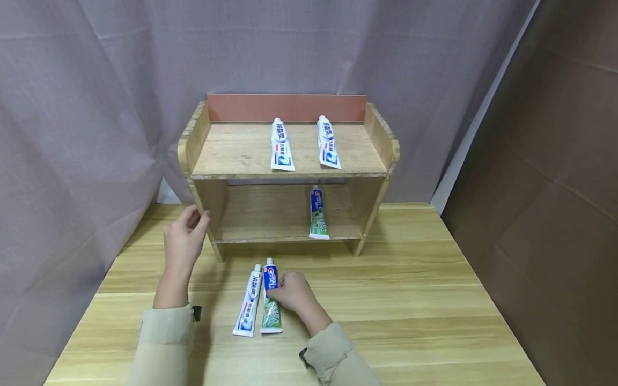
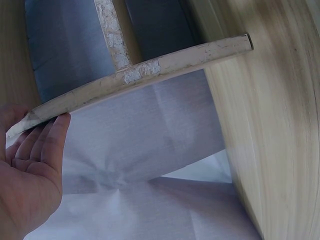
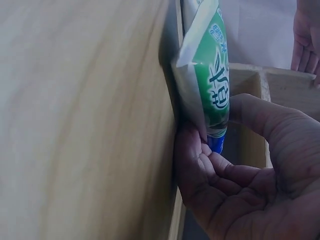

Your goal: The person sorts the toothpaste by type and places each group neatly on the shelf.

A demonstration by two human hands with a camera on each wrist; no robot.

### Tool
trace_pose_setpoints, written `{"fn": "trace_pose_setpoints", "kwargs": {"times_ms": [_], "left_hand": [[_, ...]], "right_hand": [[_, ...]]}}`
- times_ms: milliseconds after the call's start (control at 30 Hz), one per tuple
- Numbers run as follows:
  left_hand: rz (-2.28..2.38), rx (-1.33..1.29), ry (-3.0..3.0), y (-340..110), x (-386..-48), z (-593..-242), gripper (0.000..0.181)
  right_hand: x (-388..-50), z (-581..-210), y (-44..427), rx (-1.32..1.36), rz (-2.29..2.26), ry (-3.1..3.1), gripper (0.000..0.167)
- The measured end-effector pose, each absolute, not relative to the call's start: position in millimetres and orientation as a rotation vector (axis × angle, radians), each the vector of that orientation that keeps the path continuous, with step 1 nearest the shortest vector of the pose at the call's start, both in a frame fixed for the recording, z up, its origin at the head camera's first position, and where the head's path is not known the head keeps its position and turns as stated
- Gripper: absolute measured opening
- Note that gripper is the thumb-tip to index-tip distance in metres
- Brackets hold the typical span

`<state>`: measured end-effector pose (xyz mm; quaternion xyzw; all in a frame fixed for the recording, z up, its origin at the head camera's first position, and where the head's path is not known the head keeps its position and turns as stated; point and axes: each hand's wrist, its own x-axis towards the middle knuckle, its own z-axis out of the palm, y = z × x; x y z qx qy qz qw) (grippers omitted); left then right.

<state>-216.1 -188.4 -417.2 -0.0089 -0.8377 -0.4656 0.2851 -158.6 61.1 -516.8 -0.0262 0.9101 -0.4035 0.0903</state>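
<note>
My left hand pinches the front edge of the left side board of a small wooden shelf; in the left wrist view, thumb and fingers lie on opposite sides of that board. On the table in front, my right hand holds a blue-and-green toothpaste tube by its middle. The right wrist view shows the tube's green flat end between thumb and curled fingers. Just left of it lies a white-and-blue toothpaste tube, cap towards the shelf.
Two white-and-blue toothpaste tubes lie side by side on the upper board. One blue-and-green tube lies on the lower board, right of centre. Grey cloth hangs behind the shelf, and a brown panel stands at the right.
</note>
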Motion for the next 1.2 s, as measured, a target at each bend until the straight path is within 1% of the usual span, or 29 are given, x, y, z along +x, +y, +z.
{"fn": "trace_pose_setpoints", "kwargs": {"times_ms": [900,1200], "left_hand": [[-1.239,-0.03,-2.238,-188.2,-215.9,-416.8,0.027],[-1.233,-0.035,-2.225,-187.0,-216.6,-416.3,0.026]], "right_hand": [[-159.5,-517.7,71.5,-0.086,-1.308,2.591,0.036],[-162.4,-521.2,77.4,-0.108,-1.343,2.55,0.039]]}}
